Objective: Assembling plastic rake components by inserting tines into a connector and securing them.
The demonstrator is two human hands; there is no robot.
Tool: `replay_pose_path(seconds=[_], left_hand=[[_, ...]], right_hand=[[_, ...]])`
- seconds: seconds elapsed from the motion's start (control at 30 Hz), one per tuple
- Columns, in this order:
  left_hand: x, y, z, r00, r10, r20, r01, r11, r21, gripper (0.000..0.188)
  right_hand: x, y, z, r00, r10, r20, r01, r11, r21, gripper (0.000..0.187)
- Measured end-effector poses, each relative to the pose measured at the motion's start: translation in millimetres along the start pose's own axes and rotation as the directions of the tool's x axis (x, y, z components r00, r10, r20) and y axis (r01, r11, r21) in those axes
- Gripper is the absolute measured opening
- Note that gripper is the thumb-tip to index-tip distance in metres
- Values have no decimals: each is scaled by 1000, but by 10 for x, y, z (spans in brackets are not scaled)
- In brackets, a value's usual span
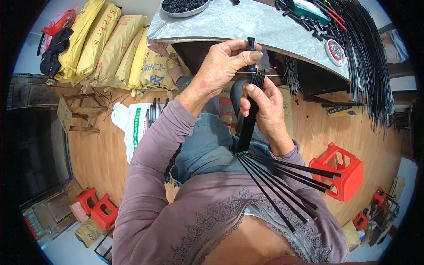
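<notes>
In front of my lap is what looks like a black umbrella frame [247, 128], its ribs bundled together at the upper part and several rods fanning out toward my chest and right arm. At its top, my left hand [216, 68] pinches the black end fitting [251, 43] between thumb and fingers. My right hand [267, 104] is closed around the bundled ribs just below. A thin pale wire [273, 75] sticks out sideways between the two hands. The inner fingers of both hands are partly hidden.
Ahead stands a grey marbled table [221, 22] with a tray of small black parts [184, 9], a round dish [335, 52] and long black rods [373, 66] overhanging its right end. Yellow sacks [104, 44] and a wooden stool [79, 112] are left; a red stool [349, 176] is right.
</notes>
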State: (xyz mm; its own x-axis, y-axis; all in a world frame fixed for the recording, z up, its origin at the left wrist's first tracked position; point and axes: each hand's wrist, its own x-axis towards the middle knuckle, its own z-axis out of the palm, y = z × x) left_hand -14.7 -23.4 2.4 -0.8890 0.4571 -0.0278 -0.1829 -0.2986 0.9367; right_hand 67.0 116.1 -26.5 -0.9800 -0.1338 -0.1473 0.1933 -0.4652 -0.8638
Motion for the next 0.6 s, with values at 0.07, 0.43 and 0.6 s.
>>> replay_pose_path(seconds=[0.07, 0.43, 0.6], left_hand=[[-19, -14, 16, 997, 51, -52, -47, 997, 68, 34], [-84, -12, 64, 992, -79, -98, 57, 977, -203, 33], [-193, 97, 103, 989, -81, -127, 66, 991, -113, 46]], right_hand=[[-14, -28, 38, 1000, -4, -12, 4, 1000, 0, 20], [26, -48, -7, 989, 63, 135, -90, 974, 208, 20], [35, -7, -17, 995, 70, 68, -81, 983, 167, 19]])
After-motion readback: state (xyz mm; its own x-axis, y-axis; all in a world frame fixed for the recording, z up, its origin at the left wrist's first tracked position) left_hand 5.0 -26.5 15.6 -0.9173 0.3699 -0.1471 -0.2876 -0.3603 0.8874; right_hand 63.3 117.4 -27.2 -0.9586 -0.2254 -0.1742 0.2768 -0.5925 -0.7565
